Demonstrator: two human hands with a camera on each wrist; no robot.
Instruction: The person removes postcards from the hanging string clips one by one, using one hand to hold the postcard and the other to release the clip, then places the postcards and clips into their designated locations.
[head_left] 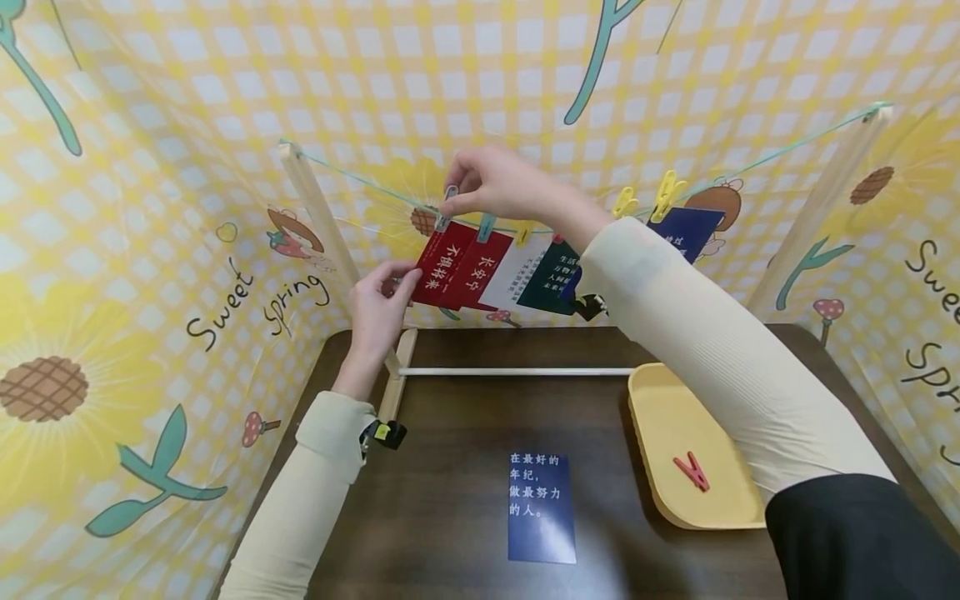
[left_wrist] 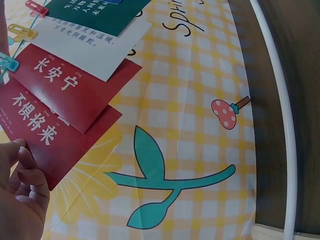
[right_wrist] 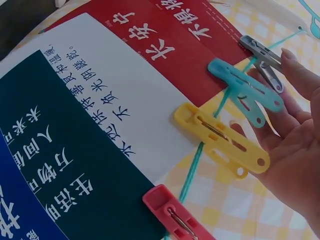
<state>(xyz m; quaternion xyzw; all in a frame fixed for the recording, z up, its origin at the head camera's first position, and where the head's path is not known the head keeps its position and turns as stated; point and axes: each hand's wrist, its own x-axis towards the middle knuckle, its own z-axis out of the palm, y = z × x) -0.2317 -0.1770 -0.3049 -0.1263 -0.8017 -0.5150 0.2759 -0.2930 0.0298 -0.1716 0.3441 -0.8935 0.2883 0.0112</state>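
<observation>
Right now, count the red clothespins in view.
2: one red clothespin lies in the yellow tray; another red clothespin clips the dark green card to the teal cord. The right sleeve may hide others in the head view.
</observation>
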